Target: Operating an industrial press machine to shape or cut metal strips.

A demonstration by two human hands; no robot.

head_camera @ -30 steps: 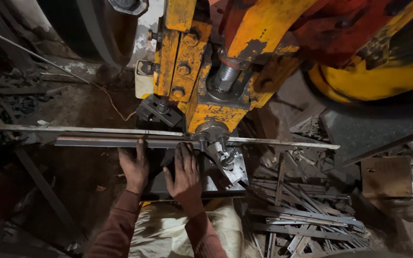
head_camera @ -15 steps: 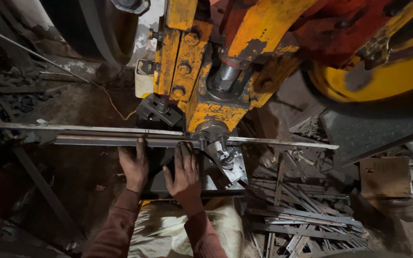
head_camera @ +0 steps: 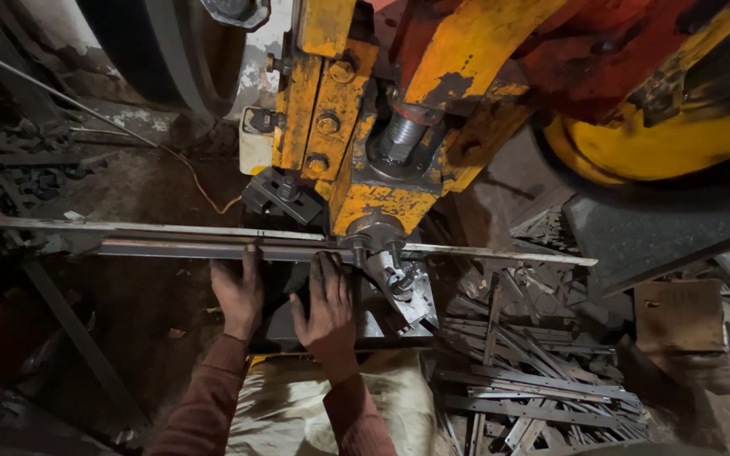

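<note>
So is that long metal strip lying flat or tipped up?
Flat: the metal strip runs level under the yellow press, both hands pressing it.

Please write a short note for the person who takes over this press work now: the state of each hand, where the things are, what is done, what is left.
Left hand: flat, fingers on the long metal strip.
Right hand: flat on the press bed, fingertips at the strip beside the punch.
The strip lies across the bed under the yellow press, its end sticking out to the right.
Done: many cut strips lie piled at the right.
Left: the long part of the strip at the left is not yet fed through.
</note>
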